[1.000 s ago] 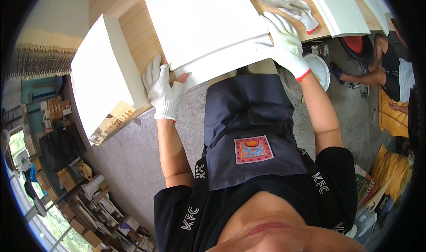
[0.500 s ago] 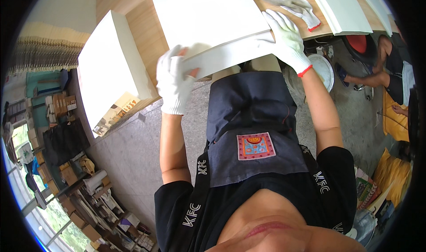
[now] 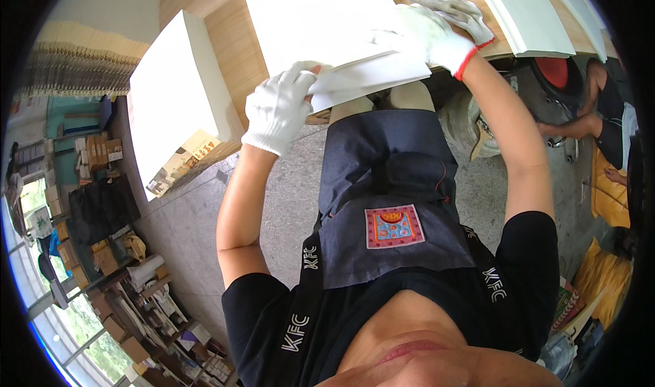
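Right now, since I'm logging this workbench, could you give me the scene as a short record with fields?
Surface: wooden table
Middle: white sheet, with a white strip along its near edge
Left hand: gloved, fingers curled at the strip's left end; grip unclear
Right hand: gloved, laid over the near right part of the sheet
Beyond right hand: spare glove on the table
Left side: white stack
Right side: white pile
Clothing: dark apron with a colourful patch
Background: another person's leg, far right
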`<state>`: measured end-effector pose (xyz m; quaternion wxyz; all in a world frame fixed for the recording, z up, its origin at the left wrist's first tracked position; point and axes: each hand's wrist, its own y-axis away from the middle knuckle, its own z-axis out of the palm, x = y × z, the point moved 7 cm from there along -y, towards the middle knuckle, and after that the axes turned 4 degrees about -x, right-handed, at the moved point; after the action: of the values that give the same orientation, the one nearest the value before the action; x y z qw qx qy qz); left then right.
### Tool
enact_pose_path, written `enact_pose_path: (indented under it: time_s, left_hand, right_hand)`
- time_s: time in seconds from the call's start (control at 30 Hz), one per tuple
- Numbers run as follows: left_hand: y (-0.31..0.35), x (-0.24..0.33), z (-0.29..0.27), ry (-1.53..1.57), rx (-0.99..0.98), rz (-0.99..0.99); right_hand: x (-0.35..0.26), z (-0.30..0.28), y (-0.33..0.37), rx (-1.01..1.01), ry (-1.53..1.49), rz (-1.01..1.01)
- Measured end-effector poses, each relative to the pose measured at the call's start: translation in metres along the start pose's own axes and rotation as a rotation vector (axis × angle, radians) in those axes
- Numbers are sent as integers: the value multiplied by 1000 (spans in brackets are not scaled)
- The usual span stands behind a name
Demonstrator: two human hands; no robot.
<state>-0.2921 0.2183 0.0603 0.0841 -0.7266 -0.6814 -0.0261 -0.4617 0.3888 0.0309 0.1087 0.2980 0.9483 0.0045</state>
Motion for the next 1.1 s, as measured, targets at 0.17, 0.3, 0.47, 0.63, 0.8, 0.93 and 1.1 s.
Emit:
enact_pose_path:
  time_s: [0.17,0.3,0.47,0.63,0.8,0.93,1.1]
  left_hand:
    - [-24,-44,2,202,-55,-186]
    - [-33,-69,17,359,-104,-290]
    - [-38,-78,24,419,-103,-389]
    - [-38,-81,28,423,-162,-415]
    - [-38,-80,29,428,-169,-447]
    - [-37,-76,25,349,-129,-433]
    - [-53,-84,29,278,-243,-321]
  right_hand:
    - [11,-8,-26,-91,-168,-119]
    - [-3,-26,-22,-216,-211,-21]
    - [26,6,-29,49,-300,-55]
    - [26,15,-25,62,-308,38]
    - [32,25,-27,146,-243,64]
    - [21,17,-21,150,-374,-15]
    - [27,20,-14,351,-351,-32]
